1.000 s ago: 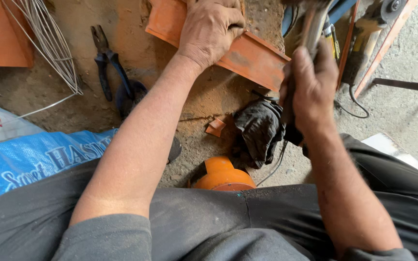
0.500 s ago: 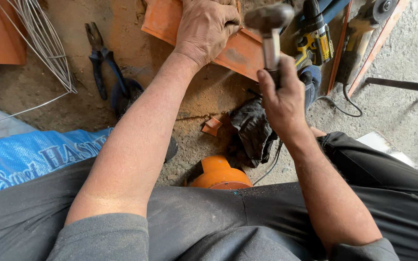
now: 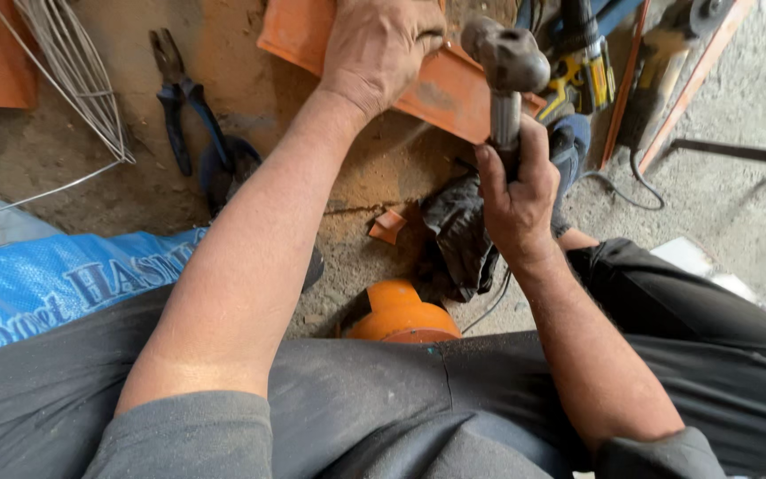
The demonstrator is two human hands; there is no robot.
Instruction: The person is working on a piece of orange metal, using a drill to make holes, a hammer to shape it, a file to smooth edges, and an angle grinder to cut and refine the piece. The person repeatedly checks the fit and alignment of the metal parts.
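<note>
Hammer (image 3: pixel 507 62) swung nearer orange bar (image 3: pixel 441 89), beside left hand (image 3: pixel 379 49)

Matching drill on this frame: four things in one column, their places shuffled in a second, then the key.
Things
1. grey metal hammer
2. orange-painted metal bar
3. dark-handled pliers
4. blue woven plastic sack

Places
A. lying on the dirt floor, upper left, beside thin wire rods
B. gripped by its handle in the right hand
C. at the left edge, beside the person's leg
D. under the left hand

Pairs: 1-B, 2-D, 3-A, 4-C
</note>
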